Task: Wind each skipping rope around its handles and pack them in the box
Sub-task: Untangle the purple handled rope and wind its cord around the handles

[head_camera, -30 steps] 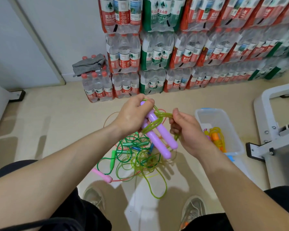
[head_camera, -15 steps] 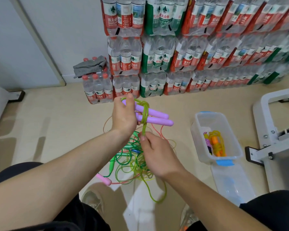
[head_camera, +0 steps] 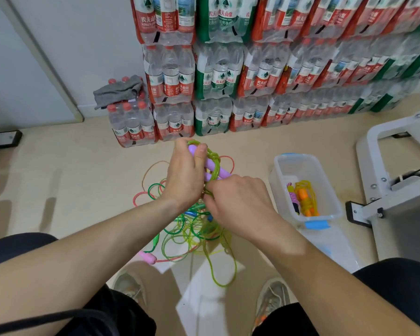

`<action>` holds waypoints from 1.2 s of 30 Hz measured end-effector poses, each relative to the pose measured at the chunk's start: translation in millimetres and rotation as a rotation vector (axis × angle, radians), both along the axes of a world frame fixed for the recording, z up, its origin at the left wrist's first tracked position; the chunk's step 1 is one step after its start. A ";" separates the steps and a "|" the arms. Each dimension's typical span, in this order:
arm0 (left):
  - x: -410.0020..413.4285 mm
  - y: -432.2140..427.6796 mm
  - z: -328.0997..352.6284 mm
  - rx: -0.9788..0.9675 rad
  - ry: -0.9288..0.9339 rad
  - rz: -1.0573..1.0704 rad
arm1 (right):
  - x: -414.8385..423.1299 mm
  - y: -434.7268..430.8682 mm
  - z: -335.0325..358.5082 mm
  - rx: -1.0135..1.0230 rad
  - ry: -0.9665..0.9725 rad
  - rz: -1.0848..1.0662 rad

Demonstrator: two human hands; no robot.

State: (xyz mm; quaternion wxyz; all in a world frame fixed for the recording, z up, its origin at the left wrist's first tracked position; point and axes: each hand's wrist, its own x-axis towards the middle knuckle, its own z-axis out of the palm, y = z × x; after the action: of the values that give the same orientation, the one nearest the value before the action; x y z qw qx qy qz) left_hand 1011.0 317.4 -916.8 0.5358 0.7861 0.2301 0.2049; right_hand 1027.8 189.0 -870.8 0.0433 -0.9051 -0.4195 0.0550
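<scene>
Handles (head_camera: pixel 220 171) sit clamped together in your left hand (head_camera: pixel 186 173), just left of the box (head_camera: pixel 298 156), likely forming one winding core. Your right hand (head_camera: pixel 240 204) pinches the green rope (head_camera: pixel 213 156), seemingly to lay wraps.

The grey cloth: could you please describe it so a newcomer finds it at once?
Find the wall of stacked water-bottle packs. At its left end stands one low pack with red caps. The grey cloth lies crumpled on top, the only fabric there.

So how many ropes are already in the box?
2 visible: a yellow rope with orange handles, and a purple bundle left of it, at the box's near end. More may hide underneath.
</scene>
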 end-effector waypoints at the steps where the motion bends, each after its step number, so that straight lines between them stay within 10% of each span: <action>1: 0.7 1.3 0.5 -0.064 0.003 -0.011 | -0.3 -0.5 0.5 -0.014 -0.018 0.013; 10: 12.7 27.2 -1.3 -0.651 -0.009 0.250 | -23.6 16.8 -28.0 -0.089 0.139 0.042; 26: -1.7 15.4 -3.3 0.233 0.143 -0.093 | 28.7 4.9 -16.8 0.274 0.032 0.048; 36: -4.7 11.6 10.2 0.497 0.236 -0.176 | 51.2 -4.5 -31.9 0.678 0.557 -0.131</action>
State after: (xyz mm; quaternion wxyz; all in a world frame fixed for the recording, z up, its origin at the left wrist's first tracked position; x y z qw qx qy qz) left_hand 1006.3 329.0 -906.6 0.3118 0.9288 0.1643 0.1147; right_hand 1079.1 184.5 -902.7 0.4524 -0.8150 -0.3280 0.1535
